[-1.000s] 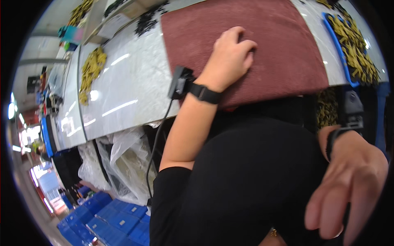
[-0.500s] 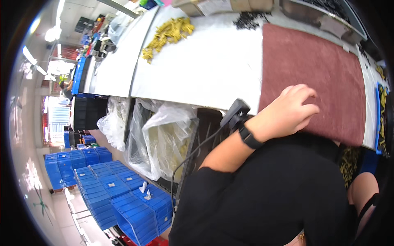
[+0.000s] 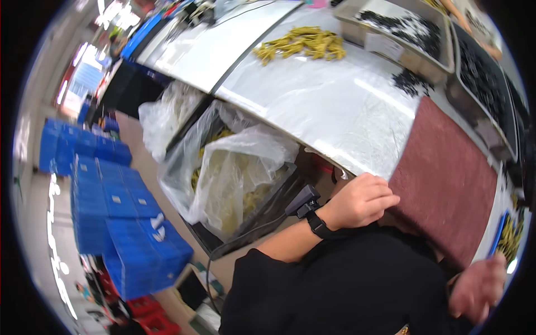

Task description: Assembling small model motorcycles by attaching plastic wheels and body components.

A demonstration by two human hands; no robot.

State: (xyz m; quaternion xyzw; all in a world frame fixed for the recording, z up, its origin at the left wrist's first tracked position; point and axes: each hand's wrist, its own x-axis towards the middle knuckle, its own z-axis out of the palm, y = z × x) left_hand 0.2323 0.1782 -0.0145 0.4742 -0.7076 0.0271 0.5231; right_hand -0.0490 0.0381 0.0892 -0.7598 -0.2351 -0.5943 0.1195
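My left hand [image 3: 360,202], with a black wrist strap and a small black device [image 3: 304,201] on it, is at the table's near edge. Its fingers are curled together, their tips by the near left corner of a maroon cloth [image 3: 446,178]. What they may hold is hidden. My right hand [image 3: 479,289] is low at the right, smeared by motion, close to a blue tray [image 3: 497,234] of yellow-green pieces. I cannot make out its fingers.
Yellow pieces [image 3: 307,43] and small black pieces [image 3: 412,82] lie on the white table [image 3: 329,89]. Grey bins [image 3: 385,44] of black parts line the far right. A plastic-lined bin [image 3: 234,178] stands below the table edge, blue crates [image 3: 111,195] on the floor at left.
The view has turned and shifted. My left hand has moved from over the cloth to its near left corner, and its fingers have curled in. My right hand has come into view.
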